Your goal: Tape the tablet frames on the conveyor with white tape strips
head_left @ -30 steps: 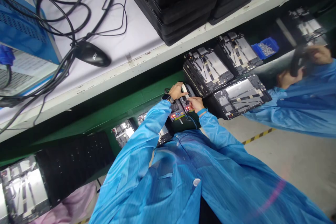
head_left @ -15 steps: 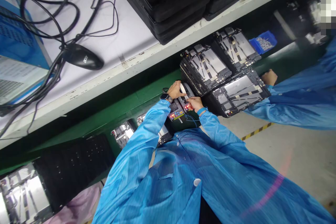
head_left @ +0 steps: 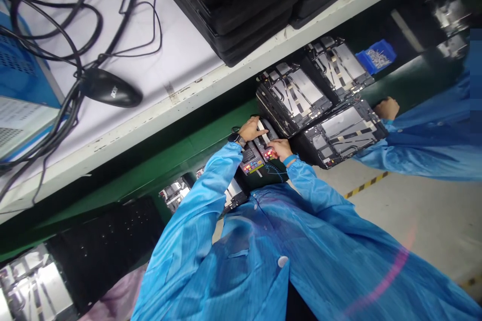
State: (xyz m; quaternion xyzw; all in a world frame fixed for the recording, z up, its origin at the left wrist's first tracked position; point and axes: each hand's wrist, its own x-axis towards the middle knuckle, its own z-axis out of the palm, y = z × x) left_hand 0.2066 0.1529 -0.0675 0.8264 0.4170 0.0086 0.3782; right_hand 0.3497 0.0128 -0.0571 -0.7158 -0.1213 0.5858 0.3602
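Grips pinching a black electronic unit (head_left: 253, 160), left hand (head_left: 248, 129) and right hand (head_left: 280, 149), long axis toward the bench edge (head_left: 169, 98)

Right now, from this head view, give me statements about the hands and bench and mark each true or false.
The left hand wears a black wristwatch. True.
The right hand grips a blue tray of small metal parts. False: it is on a small unit with red lights, and the tray lies well beyond it.
A black computer mouse lies on the white shelf. True.
A co-worker's hand is gripping that mouse. False: it is beside an open tablet housing.
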